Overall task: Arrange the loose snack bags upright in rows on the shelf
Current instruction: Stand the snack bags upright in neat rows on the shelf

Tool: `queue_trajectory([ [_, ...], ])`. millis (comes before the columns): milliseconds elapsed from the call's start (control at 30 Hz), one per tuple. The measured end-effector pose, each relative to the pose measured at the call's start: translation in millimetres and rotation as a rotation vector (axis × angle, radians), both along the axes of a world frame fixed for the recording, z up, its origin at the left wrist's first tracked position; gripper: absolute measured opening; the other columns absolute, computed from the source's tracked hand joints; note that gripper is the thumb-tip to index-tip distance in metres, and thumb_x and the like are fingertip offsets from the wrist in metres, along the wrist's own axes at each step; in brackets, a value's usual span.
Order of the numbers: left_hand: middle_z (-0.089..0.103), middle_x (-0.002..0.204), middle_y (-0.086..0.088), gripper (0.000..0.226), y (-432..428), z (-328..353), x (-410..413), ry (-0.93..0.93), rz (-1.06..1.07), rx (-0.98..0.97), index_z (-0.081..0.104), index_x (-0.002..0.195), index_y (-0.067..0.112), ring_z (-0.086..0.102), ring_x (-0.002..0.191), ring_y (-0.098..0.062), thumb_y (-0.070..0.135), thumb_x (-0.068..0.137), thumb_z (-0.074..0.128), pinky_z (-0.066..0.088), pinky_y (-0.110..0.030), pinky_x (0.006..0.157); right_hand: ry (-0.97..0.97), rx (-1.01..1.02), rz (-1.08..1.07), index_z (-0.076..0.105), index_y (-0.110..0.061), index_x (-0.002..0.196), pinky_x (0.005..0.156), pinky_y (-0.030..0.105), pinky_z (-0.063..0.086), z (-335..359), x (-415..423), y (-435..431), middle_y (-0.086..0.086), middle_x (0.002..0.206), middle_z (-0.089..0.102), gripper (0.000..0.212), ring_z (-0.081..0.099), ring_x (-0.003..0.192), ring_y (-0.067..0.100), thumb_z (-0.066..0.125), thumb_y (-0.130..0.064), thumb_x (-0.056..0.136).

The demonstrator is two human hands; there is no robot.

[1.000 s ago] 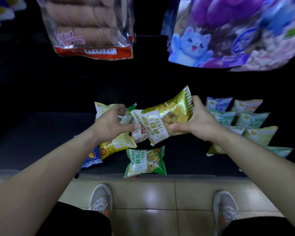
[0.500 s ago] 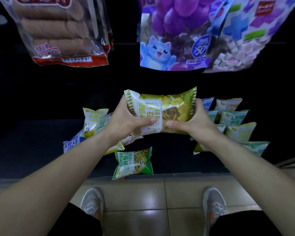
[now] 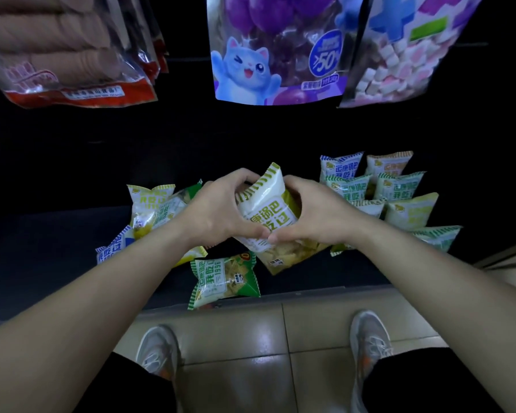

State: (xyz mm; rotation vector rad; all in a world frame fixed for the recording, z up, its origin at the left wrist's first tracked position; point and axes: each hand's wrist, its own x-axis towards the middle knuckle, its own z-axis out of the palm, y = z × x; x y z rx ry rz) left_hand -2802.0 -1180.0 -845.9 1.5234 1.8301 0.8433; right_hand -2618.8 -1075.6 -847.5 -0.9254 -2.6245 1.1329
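Both hands, left hand (image 3: pixel 221 213) and right hand (image 3: pixel 313 216), pinch an olive-and-white crinkly plastic snack bag (image 3: pixel 273 222) between curled fingers, thumbs touching below; it tilts above the dark shelf (image 3: pixel 57 257), left of the upright rows (image 3: pixel 396 192).

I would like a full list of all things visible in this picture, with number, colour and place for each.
held snack bag: one, white and yellow-green, between both hands, over the shelf.
green snack bag: one, green and white, flat at the shelf's front edge.
loose bags: several, yellow, blue and green, piled at left.
arranged bags: about eight, pale green and yellow, upright in rows at right.
hanging packs: at least three, red-clear, purple, pastel, above.
shelf: one, dark.
floor tiles: beige, below.
shoes: two, grey.
left hand, right hand: gripping the held bag.
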Motion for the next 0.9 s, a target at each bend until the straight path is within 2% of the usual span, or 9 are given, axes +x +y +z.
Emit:
queue_trajectory([
  [100,0.067,0.112,0.013,0.082,4.4,0.5,-4.5,-0.054,0.049,0.027,0.059,0.118,0.036,0.064,0.105,-0.002,0.055,0.045,0.092,0.054,-0.036,0.092,0.099,-0.097,-0.067,0.055,-0.028,0.132,0.094,0.037,0.055,-1.5,5.4,9.6,-0.014,0.117,0.068,0.091,0.064,0.107,0.003,0.097,-0.041,0.052],
  [233,0.067,0.108,0.010,0.072,4.9,6.6,-6.7,-0.125,0.170,0.058,0.060,0.117,0.029,0.068,0.092,-0.009,0.038,0.053,0.094,0.057,-0.031,0.083,0.237,-0.257,-0.150,0.057,-0.027,0.127,0.090,0.040,0.059,-3.6,17.0,19.9,-0.010,0.114,0.071,0.084,0.069,0.104,0.005,0.097,-0.033,0.054],
  [367,0.073,0.096,0.001,0.067,3.7,5.9,-2.2,-0.293,0.184,0.049,0.057,0.117,0.020,0.074,0.085,-0.019,0.020,0.060,0.091,0.061,-0.037,0.077,0.299,-0.344,-0.170,0.054,-0.030,0.126,0.088,0.034,0.059,-2.3,18.8,18.9,-0.009,0.115,0.070,0.074,0.069,0.105,0.007,0.092,-0.021,0.063],
  [467,0.072,0.093,0.001,0.065,14.2,7.5,14.0,-0.285,0.164,0.070,0.055,0.116,0.016,0.074,0.080,-0.013,0.012,0.062,0.091,0.059,-0.027,0.068,0.313,-0.382,-0.190,0.053,-0.024,0.132,0.088,0.031,0.059,-3.5,32.5,20.6,-0.006,0.119,0.069,0.074,0.069,0.106,0.007,0.090,-0.013,0.069],
  [533,0.073,0.092,-0.001,0.064,24.9,5.6,24.1,-0.270,0.166,0.068,0.056,0.114,0.016,0.073,0.078,-0.014,0.013,0.061,0.092,0.058,-0.027,0.068,0.303,-0.389,-0.212,0.053,-0.023,0.134,0.089,0.032,0.059,-3.4,46.3,23.8,-0.006,0.120,0.069,0.075,0.069,0.106,0.008,0.090,-0.016,0.069],
  [600,0.074,0.093,-0.006,0.064,35.3,0.1,36.0,-0.259,0.150,0.066,0.056,0.112,0.017,0.074,0.079,-0.020,0.014,0.060,0.094,0.059,-0.032,0.070,0.277,-0.372,-0.251,0.054,-0.025,0.136,0.093,0.036,0.058,-1.9,62.8,28.1,-0.008,0.123,0.067,0.079,0.067,0.109,0.009,0.090,-0.031,0.066],
  [667,0.073,0.087,-0.004,0.064,45.4,-8.6,51.5,-0.205,0.123,0.067,0.055,0.108,0.022,0.073,0.074,-0.018,0.019,0.058,0.095,0.060,-0.034,0.068,0.242,-0.286,-0.299,0.053,-0.030,0.137,0.099,0.041,0.053,-3.5,83.2,36.8,-0.010,0.128,0.063,0.081,0.062,0.117,0.011,0.086,-0.049,0.065],
  [800,0.071,0.078,0.003,0.067,58.6,-31.8,87.1,-0.095,0.097,0.041,0.052,0.110,0.025,0.069,0.065,-0.006,0.024,0.059,0.095,0.056,-0.025,0.058,0.164,-0.123,-0.526,0.050,-0.027,0.136,0.094,0.033,0.046,-6.8,135.4,58.8,-0.007,0.122,0.061,0.060,0.059,0.113,0.013,0.073,-0.049,0.085],
  [900,0.066,0.073,0.007,0.069,67.7,-51.8,111.6,-0.069,0.091,0.010,0.048,0.113,0.025,0.065,0.060,0.002,0.023,0.061,0.094,0.048,-0.014,0.050,0.047,-0.005,-0.612,0.050,-0.023,0.137,0.085,0.032,0.043,-16.0,174.8,71.8,-0.004,0.123,0.057,0.058,0.059,0.110,0.019,0.069,-0.048,0.089],
])
